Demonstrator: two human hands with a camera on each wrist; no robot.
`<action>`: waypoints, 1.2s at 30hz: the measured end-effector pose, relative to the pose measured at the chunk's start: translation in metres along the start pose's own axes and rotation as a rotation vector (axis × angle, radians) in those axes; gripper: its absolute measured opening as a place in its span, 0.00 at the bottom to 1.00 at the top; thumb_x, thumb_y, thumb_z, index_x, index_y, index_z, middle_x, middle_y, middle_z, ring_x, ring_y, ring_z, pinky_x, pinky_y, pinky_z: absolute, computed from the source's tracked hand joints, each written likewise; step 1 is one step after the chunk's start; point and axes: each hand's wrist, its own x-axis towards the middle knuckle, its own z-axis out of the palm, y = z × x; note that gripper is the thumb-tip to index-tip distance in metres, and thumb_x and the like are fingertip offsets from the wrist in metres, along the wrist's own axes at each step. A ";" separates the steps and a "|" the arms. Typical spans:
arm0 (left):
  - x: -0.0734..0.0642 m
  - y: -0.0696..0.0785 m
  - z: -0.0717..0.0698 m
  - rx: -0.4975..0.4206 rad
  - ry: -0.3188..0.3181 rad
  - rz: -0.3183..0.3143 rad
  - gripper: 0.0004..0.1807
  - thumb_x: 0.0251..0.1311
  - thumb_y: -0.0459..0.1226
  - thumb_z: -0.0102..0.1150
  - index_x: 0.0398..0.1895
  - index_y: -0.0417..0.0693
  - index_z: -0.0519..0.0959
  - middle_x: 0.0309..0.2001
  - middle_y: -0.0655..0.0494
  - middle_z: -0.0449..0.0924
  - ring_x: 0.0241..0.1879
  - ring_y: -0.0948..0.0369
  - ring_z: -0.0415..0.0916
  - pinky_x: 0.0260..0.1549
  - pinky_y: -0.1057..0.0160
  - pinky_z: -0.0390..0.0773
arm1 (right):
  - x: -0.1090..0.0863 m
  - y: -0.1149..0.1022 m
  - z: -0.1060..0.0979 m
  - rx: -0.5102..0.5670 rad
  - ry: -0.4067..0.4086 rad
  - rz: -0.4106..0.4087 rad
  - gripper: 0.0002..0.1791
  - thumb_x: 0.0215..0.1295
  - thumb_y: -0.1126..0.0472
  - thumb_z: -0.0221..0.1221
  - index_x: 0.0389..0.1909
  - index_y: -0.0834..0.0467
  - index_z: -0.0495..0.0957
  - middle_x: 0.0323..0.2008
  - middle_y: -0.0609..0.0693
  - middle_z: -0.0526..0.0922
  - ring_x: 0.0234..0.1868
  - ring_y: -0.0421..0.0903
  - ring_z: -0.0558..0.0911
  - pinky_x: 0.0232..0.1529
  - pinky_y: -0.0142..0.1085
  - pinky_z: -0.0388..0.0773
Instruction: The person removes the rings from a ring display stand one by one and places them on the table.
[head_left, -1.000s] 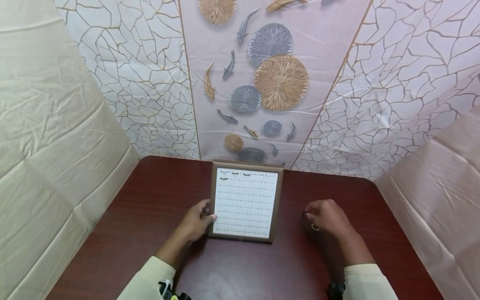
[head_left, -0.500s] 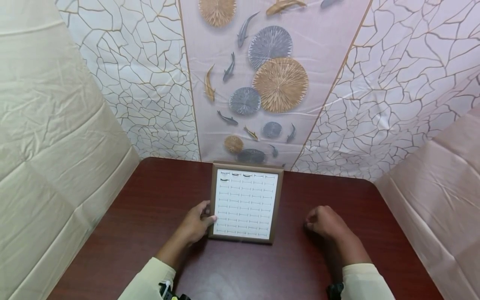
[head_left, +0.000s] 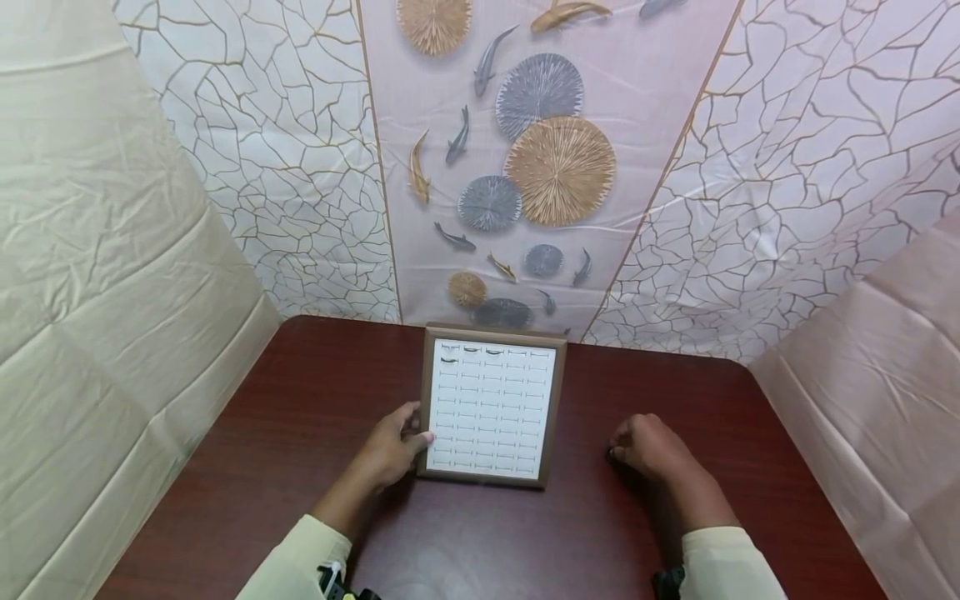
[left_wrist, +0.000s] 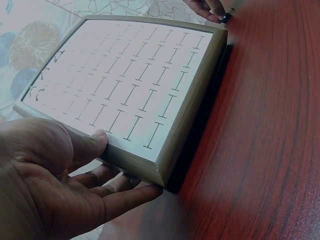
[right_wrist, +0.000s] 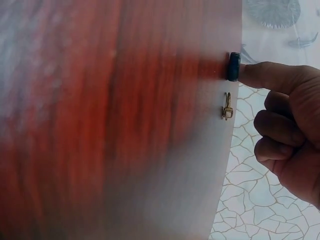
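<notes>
My left hand (head_left: 390, 446) grips the left edge of a brown-framed white board (head_left: 491, 408). The thumb lies on its front and the fingers reach behind. Rows of I-shaped marks cover the panel, and several small dark arcs show at its upper left. Right of the board, my right hand (head_left: 651, 450) is low at the tabletop, pinching a dark, shiny ring (right_wrist: 233, 67) at its fingertips. The other fingers are curled in. Beside the dark ring, a gold ring with a square setting (right_wrist: 228, 106) lies on the table; in the head view the hand hides it.
The dark red wooden table (head_left: 322, 375) spreads under both hands. A patterned cloth backdrop (head_left: 555, 175) rises behind its far edge. Cream cloth walls (head_left: 112, 275) close in the left and right sides.
My right hand has come down to the table with the dark ring, and the gold ring has passed out of sight in the head view. The left hand and board stay put.
</notes>
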 end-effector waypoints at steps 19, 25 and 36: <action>0.001 -0.003 -0.001 -0.015 -0.004 -0.004 0.32 0.73 0.29 0.65 0.77 0.31 0.68 0.60 0.33 0.82 0.56 0.46 0.83 0.40 0.53 0.90 | -0.002 -0.025 -0.013 0.042 0.111 -0.106 0.03 0.69 0.64 0.71 0.37 0.58 0.92 0.37 0.51 0.93 0.37 0.46 0.87 0.38 0.45 0.87; 0.001 -0.002 -0.001 -0.015 -0.003 0.005 0.32 0.73 0.28 0.65 0.77 0.32 0.69 0.59 0.34 0.83 0.55 0.46 0.83 0.39 0.53 0.90 | -0.003 -0.049 -0.026 0.038 0.224 -0.204 0.04 0.69 0.66 0.70 0.40 0.58 0.93 0.40 0.53 0.94 0.41 0.50 0.91 0.41 0.49 0.89; 0.001 -0.003 0.000 -0.014 -0.004 0.006 0.32 0.72 0.29 0.66 0.77 0.31 0.69 0.59 0.34 0.82 0.54 0.46 0.83 0.40 0.54 0.89 | -0.011 -0.098 -0.046 -0.056 0.388 -0.317 0.05 0.66 0.68 0.71 0.40 0.58 0.93 0.41 0.53 0.94 0.45 0.54 0.92 0.47 0.54 0.90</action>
